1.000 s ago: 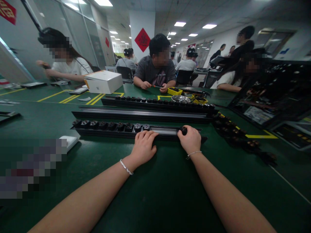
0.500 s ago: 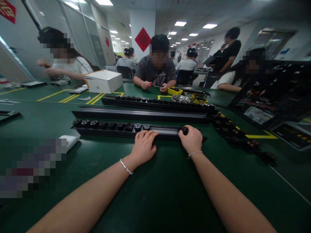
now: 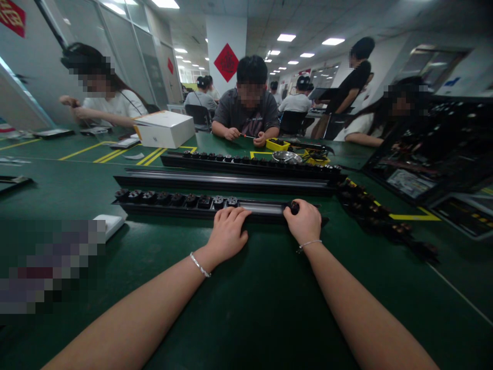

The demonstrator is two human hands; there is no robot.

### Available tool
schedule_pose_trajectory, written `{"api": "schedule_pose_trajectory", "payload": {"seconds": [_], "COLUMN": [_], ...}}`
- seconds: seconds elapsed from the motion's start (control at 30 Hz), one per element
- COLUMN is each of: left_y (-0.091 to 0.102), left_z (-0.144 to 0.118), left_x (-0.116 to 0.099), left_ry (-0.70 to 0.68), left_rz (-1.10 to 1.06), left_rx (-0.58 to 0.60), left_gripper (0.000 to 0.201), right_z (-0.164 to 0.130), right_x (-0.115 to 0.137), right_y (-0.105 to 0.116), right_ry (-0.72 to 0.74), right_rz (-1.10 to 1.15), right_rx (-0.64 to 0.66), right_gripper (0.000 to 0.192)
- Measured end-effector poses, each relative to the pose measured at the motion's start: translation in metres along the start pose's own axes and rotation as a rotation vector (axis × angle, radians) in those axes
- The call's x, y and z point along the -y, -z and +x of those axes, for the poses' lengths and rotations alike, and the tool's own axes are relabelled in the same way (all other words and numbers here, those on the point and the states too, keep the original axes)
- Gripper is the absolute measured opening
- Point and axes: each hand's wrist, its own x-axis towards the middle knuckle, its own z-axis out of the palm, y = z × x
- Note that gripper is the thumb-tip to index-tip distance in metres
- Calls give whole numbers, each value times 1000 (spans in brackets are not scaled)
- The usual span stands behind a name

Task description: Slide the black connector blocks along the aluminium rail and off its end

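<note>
my left fingers (image 3: 231, 218) are lying flat on the near rail (image 3: 185, 204) on the table (image 3: 246, 308); my right hand (image 3: 304, 222) is gripping a socket (image 3: 294, 207), with half the rail's slots still waiting.

This is an assembly workshop set up in an open office-like hall: a long green-matted desk (image 3: 77, 180) marked with yellow tape lines carries black socket strips (image 3: 200, 201) and bare rails (image 3: 227, 181) laid in rows. Other people (image 3: 250, 110) sit along the far edge of the desk, one with a small screwdriver beside a yellow parts tray (image 3: 278, 145) and a white carton (image 3: 165, 128). Ceiling light panels, glass partitions and more manned desks run into the background.
</note>
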Motion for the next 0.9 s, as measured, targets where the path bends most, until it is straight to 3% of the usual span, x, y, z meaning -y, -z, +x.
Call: {"api": "schedule_pose_trajectory", "payload": {"seconds": [0.9], "left_y": [-1], "left_z": [0], "left_x": [1], "left_ry": [-6], "left_rz": [9], "left_rx": [-7], "left_gripper": [51], "right_z": [1], "right_x": [-3], "right_y": [3], "right_ry": [-43], "right_rz": [-30], "right_rx": [12], "right_gripper": [31]}}
